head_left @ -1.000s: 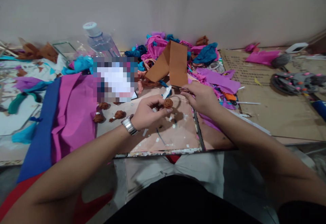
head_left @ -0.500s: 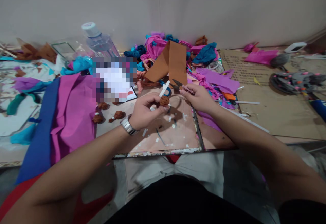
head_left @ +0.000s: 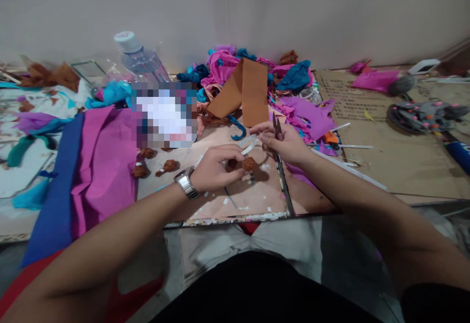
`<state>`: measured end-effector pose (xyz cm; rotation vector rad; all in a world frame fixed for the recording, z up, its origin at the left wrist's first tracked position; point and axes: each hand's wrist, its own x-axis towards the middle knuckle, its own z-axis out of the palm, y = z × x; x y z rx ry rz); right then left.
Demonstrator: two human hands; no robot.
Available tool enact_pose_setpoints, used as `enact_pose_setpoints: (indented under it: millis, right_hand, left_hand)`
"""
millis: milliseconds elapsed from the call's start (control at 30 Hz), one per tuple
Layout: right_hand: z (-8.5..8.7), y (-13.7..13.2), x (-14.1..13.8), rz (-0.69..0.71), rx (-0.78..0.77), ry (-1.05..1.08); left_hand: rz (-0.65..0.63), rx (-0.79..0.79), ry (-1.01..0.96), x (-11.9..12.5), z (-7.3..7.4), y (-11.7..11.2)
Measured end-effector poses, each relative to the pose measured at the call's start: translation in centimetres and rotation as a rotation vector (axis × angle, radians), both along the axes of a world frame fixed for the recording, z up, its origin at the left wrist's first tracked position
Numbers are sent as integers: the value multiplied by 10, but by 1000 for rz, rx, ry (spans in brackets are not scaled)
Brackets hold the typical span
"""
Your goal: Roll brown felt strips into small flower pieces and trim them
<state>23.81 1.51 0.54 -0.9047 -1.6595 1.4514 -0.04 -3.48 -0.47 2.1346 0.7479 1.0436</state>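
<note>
My left hand (head_left: 215, 167), with a metal watch on the wrist, pinches a small brown rolled paper rose (head_left: 248, 163) with a white strip (head_left: 250, 145) sticking up from it. My right hand (head_left: 284, 142) is closed on small scissors (head_left: 276, 127) whose blades point up, and its fingertips touch the far end of the white strip. Both hands hover over a pinkish work board (head_left: 242, 196). Three more brown paper buds (head_left: 154, 162) lie on the board to the left.
A folded brown paper sheet (head_left: 246, 90) stands behind the hands amid a pile of pink, purple and blue crepe scraps (head_left: 293, 80). A plastic bottle (head_left: 139, 58) lies at the back left. Magenta and blue sheets (head_left: 99, 166) cover the left; cardboard (head_left: 382, 137) lies right.
My left hand has lowered the rose slightly and shifted it right. My right hand turned the scissors from pointing left to pointing up and took hold of the white strip's end.
</note>
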Motion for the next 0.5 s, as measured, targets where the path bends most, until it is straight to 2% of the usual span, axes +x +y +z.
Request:
enact_pose_setpoints:
  millis: [67,133,367,500]
  right_hand:
    - [4,-3,2,70,43,-88]
    - [5,-4,2,80,60,-152]
    - [-2,-3,1,-49,138,-156]
    - [-5,-5,-1,-89,119,-99]
  left_hand:
    - [-9,19,24,0,1,-1]
    - [-14,23,45,0,1,-1]
    - [-11,11,56,1,3,-1]
    - [-12,-23,37,2,4,-2]
